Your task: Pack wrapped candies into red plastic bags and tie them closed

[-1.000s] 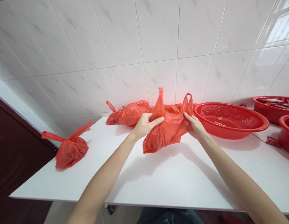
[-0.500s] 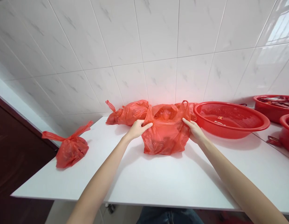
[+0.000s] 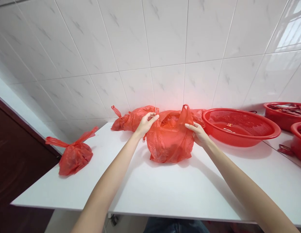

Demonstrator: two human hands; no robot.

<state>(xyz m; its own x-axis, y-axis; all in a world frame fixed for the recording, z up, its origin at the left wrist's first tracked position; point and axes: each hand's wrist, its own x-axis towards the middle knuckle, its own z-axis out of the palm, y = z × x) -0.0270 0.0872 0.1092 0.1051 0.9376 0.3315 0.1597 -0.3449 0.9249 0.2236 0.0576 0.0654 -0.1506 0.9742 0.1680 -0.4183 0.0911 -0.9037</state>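
Note:
On the white counter in front of me sits a red plastic carrier bag (image 3: 170, 140), bulging, with its mouth open at the top. My left hand (image 3: 146, 124) grips the bag's left handle, close to a second red bag (image 3: 133, 119) behind it. My right hand (image 3: 197, 134) pinches the bag's right side just below its upright handle. Another bag (image 3: 198, 116) shows behind the right handle, partly hidden. The contents of the open bag cannot be made out.
A tied red bag (image 3: 74, 158) lies near the counter's left edge, beyond which is a dark door (image 3: 16, 155). To the right stand a red mesh basket (image 3: 240, 126) and several red bowls (image 3: 284, 116) holding packets. Tiles (image 3: 165, 38) form the back wall.
The bag has gone from twisted and raised to sitting on the counter with its mouth open. My left hand has moved up and gathered the left handle.

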